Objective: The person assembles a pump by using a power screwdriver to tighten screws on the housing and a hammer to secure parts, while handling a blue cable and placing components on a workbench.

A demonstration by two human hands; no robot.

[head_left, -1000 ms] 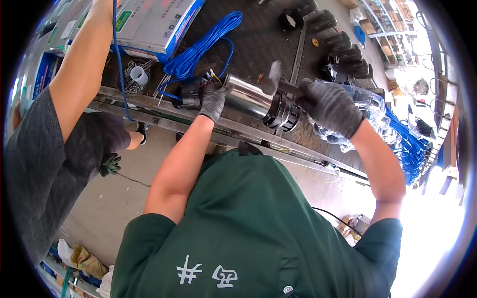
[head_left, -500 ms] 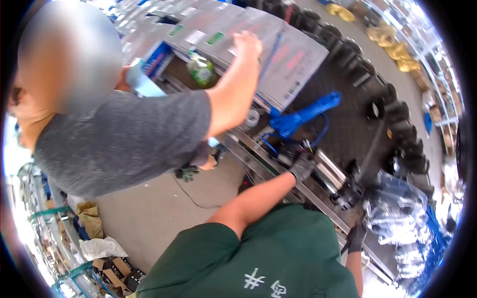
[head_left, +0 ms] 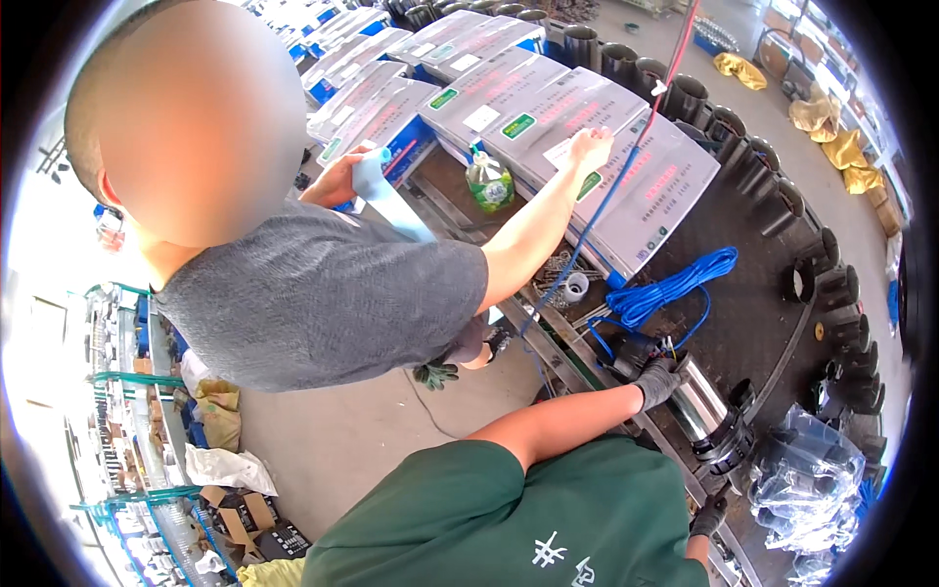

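Note:
My left hand [head_left: 657, 383], in a grey glove, is closed on one end of a shiny steel motor cylinder [head_left: 696, 399] lying on the bench. Thin coloured wires stick up beside its fingers, and a dark fitting [head_left: 727, 445] forms the cylinder's other end. My right hand [head_left: 708, 516], also gloved, is low at the bench's near edge, close to that dark end; its fingers are too small and dark to read. A bundle of blue cable [head_left: 675, 289] lies just beyond my left hand, one loop trailing toward the cylinder.
On my left a co-worker in a grey shirt [head_left: 323, 293] rests one fist [head_left: 591, 149] on a grey box [head_left: 626, 186] and holds a light-blue strip [head_left: 386, 201]. A green-labelled bottle [head_left: 489, 182] stands nearby. Dark cylinders [head_left: 778, 207] line the far edge; plastic bags [head_left: 807, 479] lie right.
The view has shifted, so the whole scene sits further right and lower, and looks sharper. My left hand stays on the motor cylinder; the co-worker's fist remains on the box.

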